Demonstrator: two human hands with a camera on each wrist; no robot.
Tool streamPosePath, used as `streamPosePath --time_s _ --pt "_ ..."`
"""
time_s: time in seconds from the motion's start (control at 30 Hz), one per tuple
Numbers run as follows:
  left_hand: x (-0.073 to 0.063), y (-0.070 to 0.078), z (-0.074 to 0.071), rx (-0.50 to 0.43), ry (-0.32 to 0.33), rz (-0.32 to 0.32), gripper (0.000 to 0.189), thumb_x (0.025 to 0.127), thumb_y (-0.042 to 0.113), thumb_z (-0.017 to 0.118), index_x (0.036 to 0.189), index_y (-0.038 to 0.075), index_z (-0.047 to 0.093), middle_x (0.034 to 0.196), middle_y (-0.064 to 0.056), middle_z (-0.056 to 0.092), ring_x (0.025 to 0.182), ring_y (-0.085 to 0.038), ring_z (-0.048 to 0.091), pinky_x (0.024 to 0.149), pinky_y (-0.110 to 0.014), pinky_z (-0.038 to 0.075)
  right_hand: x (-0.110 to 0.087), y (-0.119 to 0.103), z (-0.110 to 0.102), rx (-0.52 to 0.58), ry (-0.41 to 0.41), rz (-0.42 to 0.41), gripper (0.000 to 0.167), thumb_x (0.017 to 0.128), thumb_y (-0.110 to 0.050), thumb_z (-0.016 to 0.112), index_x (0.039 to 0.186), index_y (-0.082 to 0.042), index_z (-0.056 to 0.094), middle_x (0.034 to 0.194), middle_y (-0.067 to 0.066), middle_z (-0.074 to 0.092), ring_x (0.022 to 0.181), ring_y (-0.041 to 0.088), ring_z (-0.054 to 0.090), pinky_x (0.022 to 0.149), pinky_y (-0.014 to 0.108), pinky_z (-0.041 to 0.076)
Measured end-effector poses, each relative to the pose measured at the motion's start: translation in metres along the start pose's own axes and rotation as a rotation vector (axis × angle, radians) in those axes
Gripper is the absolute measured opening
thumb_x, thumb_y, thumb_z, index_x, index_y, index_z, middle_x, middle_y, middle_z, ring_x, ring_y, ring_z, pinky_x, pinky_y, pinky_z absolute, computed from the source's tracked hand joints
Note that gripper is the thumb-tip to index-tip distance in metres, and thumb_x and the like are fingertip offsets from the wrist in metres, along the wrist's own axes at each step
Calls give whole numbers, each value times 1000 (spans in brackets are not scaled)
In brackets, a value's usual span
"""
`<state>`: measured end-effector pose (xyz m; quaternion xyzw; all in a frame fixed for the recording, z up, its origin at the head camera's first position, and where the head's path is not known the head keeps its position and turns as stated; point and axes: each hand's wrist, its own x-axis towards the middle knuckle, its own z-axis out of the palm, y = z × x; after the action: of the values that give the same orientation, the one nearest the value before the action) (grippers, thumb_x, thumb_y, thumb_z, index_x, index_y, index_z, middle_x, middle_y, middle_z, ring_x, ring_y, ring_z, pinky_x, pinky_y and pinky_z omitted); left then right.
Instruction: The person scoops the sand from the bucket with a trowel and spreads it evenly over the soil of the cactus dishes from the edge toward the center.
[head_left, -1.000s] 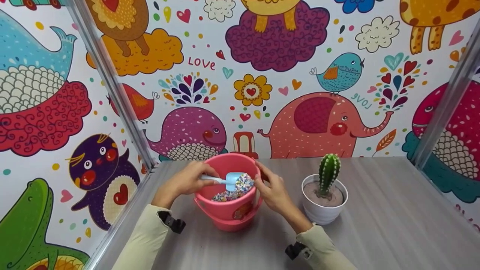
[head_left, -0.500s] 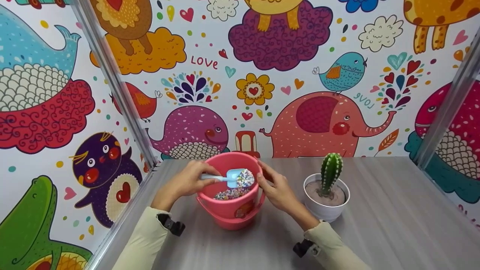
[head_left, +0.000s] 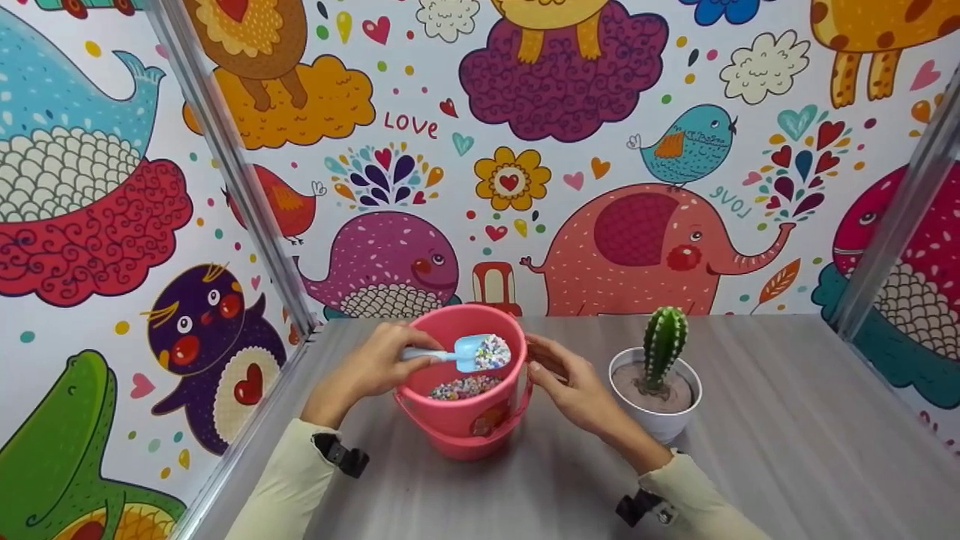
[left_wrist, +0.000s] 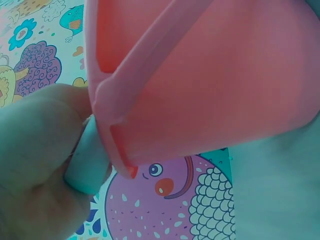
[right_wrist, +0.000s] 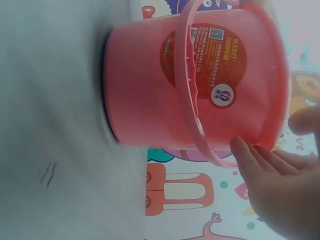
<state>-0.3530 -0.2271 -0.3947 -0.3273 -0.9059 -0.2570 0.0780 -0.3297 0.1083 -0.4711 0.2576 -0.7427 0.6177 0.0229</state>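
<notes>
My left hand (head_left: 375, 364) grips the handle of a small light-blue scoop (head_left: 469, 352). Its bowl is heaped with tiny multicoloured beads (head_left: 493, 351) and hangs inside the mouth of a pink bucket (head_left: 450, 411). More beads lie in the bucket's bottom. In the left wrist view, the scoop's handle end (left_wrist: 89, 162) shows between my fingers beside the bucket wall. My right hand (head_left: 574, 386) is at the bucket's right side, fingers fairly straight and fingertips close by the rim. The right wrist view shows the bucket's handle (right_wrist: 187, 85) hanging down over an orange label (right_wrist: 232, 55).
A white pot (head_left: 656, 424) with a green cactus (head_left: 661, 349) stands right of the bucket, close to my right forearm. Behind the grey table (head_left: 787, 420) rises a wall with cartoon animals, framed by metal posts (head_left: 896, 217) on both sides.
The beaded scoop has lifted slightly from the beads in the bucket. My right hand has let go of the bucket's rim and shifted a little to the right.
</notes>
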Motion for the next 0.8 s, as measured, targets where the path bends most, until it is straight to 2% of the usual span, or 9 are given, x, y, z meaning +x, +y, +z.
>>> streamPosePath --time_s 0.1,0.2,0.37,0.47,0.67,0.8 --pt "-1 3 0 -5 7 -16 17 98 19 81 114 13 85 109 -1 84 98 -15 69 85 -28 60 -8 -2 -6 -21 -27 -3 54 110 -30 65 161 -15 50 159 7 60 148 31 58 110 34 55" --pt "0 7 1 -12 15 -4 17 98 19 81 114 13 85 109 -1 84 102 -17 72 88 -32 62 -18 -3 -15 -70 -49 -4 55 109 -36 67 159 -20 52 158 5 61 148 30 58 112 34 54" --pt "2 15 2 -6 32 9 17 98 20 82 113 14 85 109 0 84 106 -19 74 93 -37 62 -33 -5 -32 -130 -65 -26 50 108 -32 68 156 -21 55 155 6 63 145 29 61 113 37 54" --pt "3 17 1 -3 51 1 16 97 20 82 113 14 86 108 0 83 103 -18 73 90 -35 62 -41 -6 -44 -152 -68 -41 48 109 -28 68 155 -20 57 154 7 65 144 30 62 111 35 55" --pt "1 19 -1 -8 67 -15 17 97 19 83 113 14 85 106 -1 82 97 -16 69 84 -29 61 -60 -7 -68 -212 -18 -11 43 108 -29 69 150 -26 62 149 1 69 138 22 67 106 29 57" --pt "1 22 -2 -10 71 -33 18 97 20 82 114 15 85 108 -1 82 98 -15 69 86 -30 61 -73 -9 -84 -223 21 0 40 108 -25 70 147 -25 64 147 1 70 135 21 69 103 23 57"
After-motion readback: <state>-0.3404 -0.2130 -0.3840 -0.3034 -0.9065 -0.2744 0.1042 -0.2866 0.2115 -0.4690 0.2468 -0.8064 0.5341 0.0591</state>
